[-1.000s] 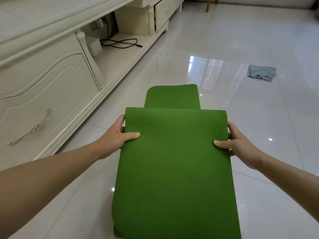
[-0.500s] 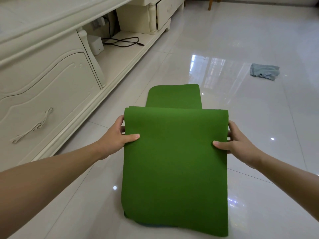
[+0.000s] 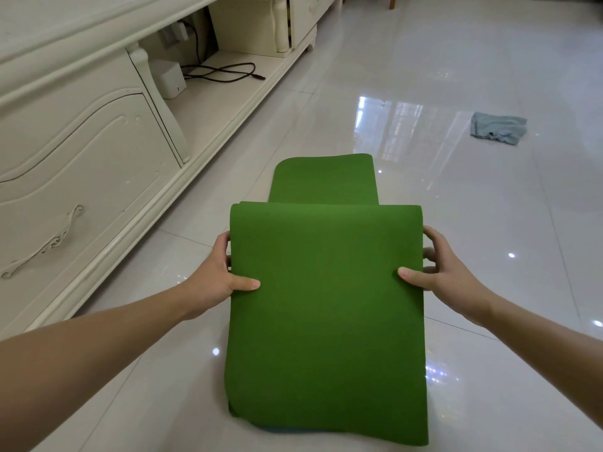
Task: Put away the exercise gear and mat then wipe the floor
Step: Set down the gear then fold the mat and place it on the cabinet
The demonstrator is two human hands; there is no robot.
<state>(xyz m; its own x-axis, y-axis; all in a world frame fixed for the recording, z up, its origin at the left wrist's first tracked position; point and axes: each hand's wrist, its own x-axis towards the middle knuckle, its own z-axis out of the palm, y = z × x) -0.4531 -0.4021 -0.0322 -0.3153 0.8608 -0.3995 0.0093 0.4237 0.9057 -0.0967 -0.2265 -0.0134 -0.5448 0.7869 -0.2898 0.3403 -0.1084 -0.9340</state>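
Observation:
A green exercise mat [image 3: 326,305] is folded over itself and lifted off the glossy white tiled floor [image 3: 489,223]. Its far end still lies flat on the tiles beyond the fold. My left hand [image 3: 218,278] grips the mat's left edge, thumb on top and fingers underneath. My right hand [image 3: 447,275] grips the right edge the same way. The loose lower end hangs down close to the floor near me. A crumpled light blue cloth [image 3: 497,128] lies on the floor at the far right.
A long cream cabinet [image 3: 81,151] runs along the left, with a carved door and handle. Its open shelf holds a small white box [image 3: 168,79] and a black cable [image 3: 225,71]. A wooden furniture leg [image 3: 391,1] stands at the far top.
The mat's hanging lower end has risen and now shows its bottom edge above the floor. Both hands keep their grip on the side edges.

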